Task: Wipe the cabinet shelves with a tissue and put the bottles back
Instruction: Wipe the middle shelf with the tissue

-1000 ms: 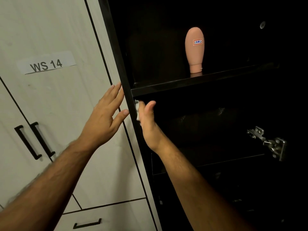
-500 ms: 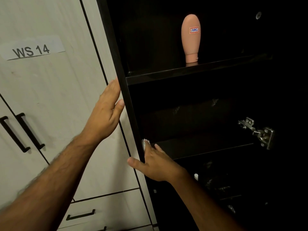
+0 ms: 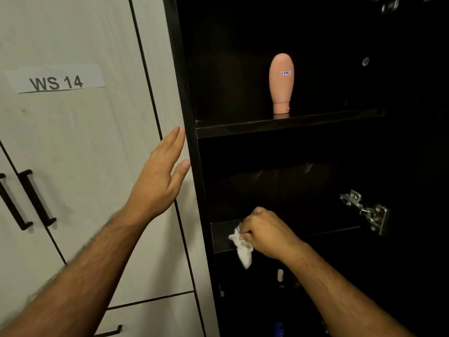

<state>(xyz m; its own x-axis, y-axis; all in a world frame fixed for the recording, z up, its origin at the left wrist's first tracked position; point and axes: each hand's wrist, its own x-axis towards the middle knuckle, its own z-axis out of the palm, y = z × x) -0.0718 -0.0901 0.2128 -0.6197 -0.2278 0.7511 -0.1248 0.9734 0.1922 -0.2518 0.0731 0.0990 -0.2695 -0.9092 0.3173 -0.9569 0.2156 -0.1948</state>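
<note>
You face the open black cabinet (image 3: 192, 166), its dark inside split by shelves. To its left stand pale wood-grain doors (image 3: 80, 142) with black bar handles (image 3: 36, 198) and a paper label reading "WS 14" (image 3: 57, 81). The upper shelf (image 3: 286, 125) of the cabinet holds one thing only: a peach-coloured bottle (image 3: 281, 83), standing upright on its cap, with a small red-bordered sticker on its side. The lower shelf (image 3: 226, 235) carries no bottle where it shows; your right hand (image 3: 264, 232) rests at its front left edge. Below that shelf the compartment is too dark to read, though a small pale cap (image 3: 280, 274) shows there. A metal hinge (image 3: 364, 210) sits on the cabinet's right inner wall, level with the lower shelf. Your left hand (image 3: 158, 181) lies flat against the pale door just beside the cabinet's left frame, fingers straight and close together, thumb slightly apart. Your right hand's fingers are curled and pinch a crumpled white tissue (image 3: 241, 249), which hangs over the lower shelf's front edge.
</note>
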